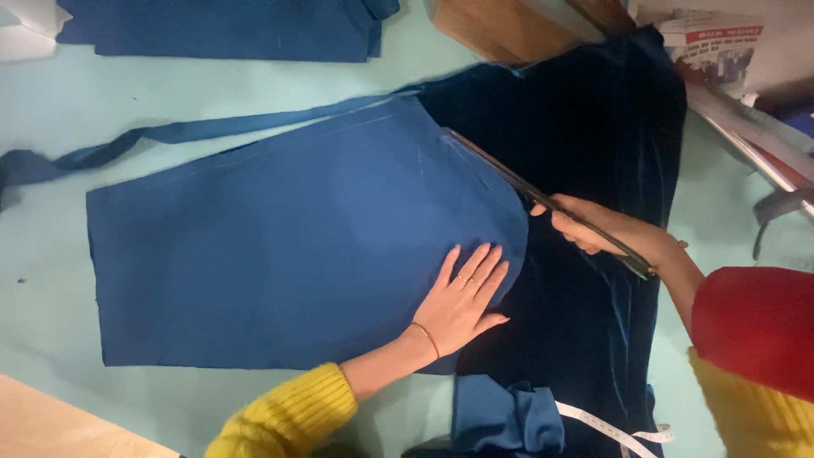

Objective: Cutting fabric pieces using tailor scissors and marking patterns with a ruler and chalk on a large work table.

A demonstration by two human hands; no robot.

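My left hand point(462, 297) lies flat, fingers spread, palm pressed on the blue cut fabric piece point(297, 246) near its curved right edge. Thin rings on two fingers, a red thread bracelet at the wrist, a yellow knit sleeve point(288, 416) behind it. My right hand point(593, 227) is closed round the handles of long scissors point(543, 203); the blades run up and left along the curved edge of the blue piece, tip at its upper right corner. I can't tell how far apart the blades are. Under both lies darker blue velvet cloth point(593, 127), spread from the top right down to the lower edge of view. The blue piece sits on the pale green table point(51, 110), covering its middle. A long narrow blue strip point(195, 131) trails off to the left above the piece. More folded blue cloth point(220, 30) is at the top, well apart. A white measuring tape point(606, 428) curls near the bottom, just beside a bunched blue scrap point(509, 420). A wooden board point(509, 30) is at the top.
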